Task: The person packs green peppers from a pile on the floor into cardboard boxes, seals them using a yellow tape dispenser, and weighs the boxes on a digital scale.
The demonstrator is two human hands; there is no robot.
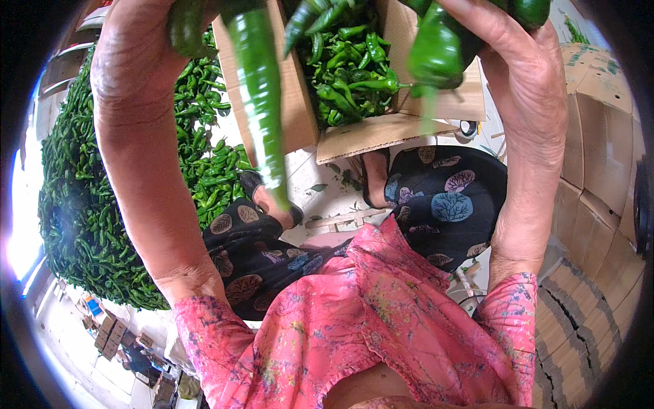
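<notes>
Both my arms are raised toward the top edge, above an open cardboard box (371, 138). My left hand (139, 24) is partly cut off by that edge. Long green peppers (255, 88) hang beside it and appear held in it, though its fingers are out of sight. My right hand (521, 58) curls its fingers round several more green peppers (436, 51), close to the view and blurred. Below and between the hands, the box contains a layer of small green peppers (347, 71), and its flaps stand open.
On the left lies a large heap of green peppers (102, 198). Stacked cardboard boxes (593, 136) and flattened cardboard (572, 327) stand along the right. A roll of tape (468, 128) sits near the open box. Loose leaves (317, 187) lie on the floor between my feet.
</notes>
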